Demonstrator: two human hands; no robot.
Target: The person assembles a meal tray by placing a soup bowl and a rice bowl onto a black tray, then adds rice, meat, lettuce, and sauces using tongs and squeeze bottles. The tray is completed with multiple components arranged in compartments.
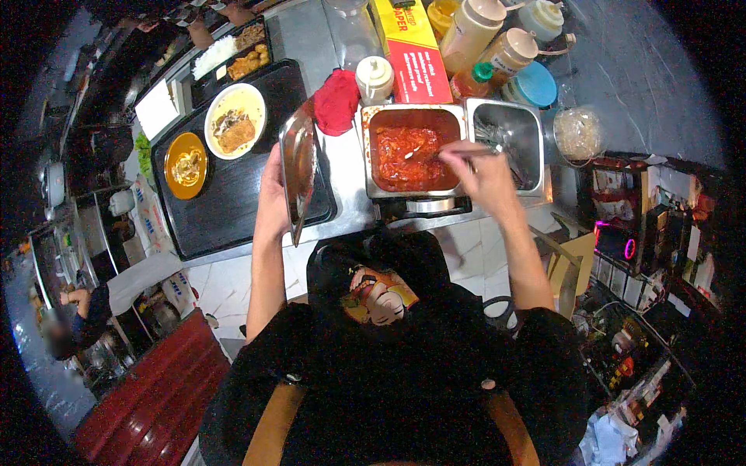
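My left hand (270,196) grips a metal lid (298,167) by its edge. The lid stands nearly upright between the black tray and the steel pan. A thick red sauce with chunks (400,151) fills most of the rectangular steel pan (373,189). Over that pan, my right hand (483,180) is closed around a slim metal utensil (488,150) and tilts it down toward the sauce. Its working end is too small to make out. To the right, a second steel pan (531,189) holds several metal utensils (497,132).
On the left lies a black tray (233,194) with a white bowl of food (235,120) and a brown bowl (186,165). Behind the pans stand a red cloth (336,102), a white squeeze bottle (374,80), a yellow-red box (410,50) and several sauce bottles (474,31). Another person (74,322) is far left.
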